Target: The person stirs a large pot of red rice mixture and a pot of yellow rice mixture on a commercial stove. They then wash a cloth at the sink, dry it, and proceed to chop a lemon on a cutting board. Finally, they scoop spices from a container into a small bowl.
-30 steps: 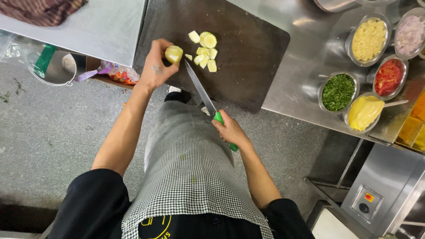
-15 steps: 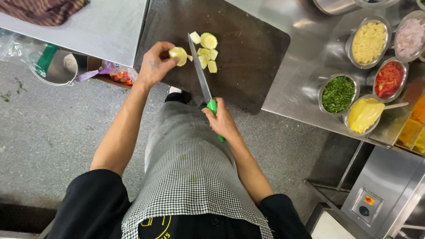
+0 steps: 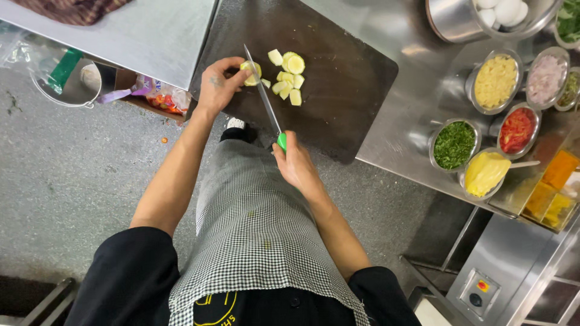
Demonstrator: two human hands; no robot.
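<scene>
My left hand [image 3: 221,81] pins a pale yellow peeled vegetable piece [image 3: 251,71] against the dark cutting board [image 3: 344,66]. My right hand [image 3: 296,162] grips the green handle of a long knife [image 3: 262,95], whose blade lies across the piece right beside my left fingers. Several cut yellow slices [image 3: 289,75] lie in a small heap just right of the blade.
Steel bowls of chopped herbs [image 3: 454,145], red chopped vegetable [image 3: 518,130], yellow paste [image 3: 485,173], grated yellow food [image 3: 495,81] and diced onion [image 3: 546,78] stand on the steel counter at right. A big pot [image 3: 483,18] holds white eggs. A steel pail [image 3: 66,84] sits on the floor at left.
The knife has swung forward from near my body up onto the board, and its blade now rests on the piece held by my left hand.
</scene>
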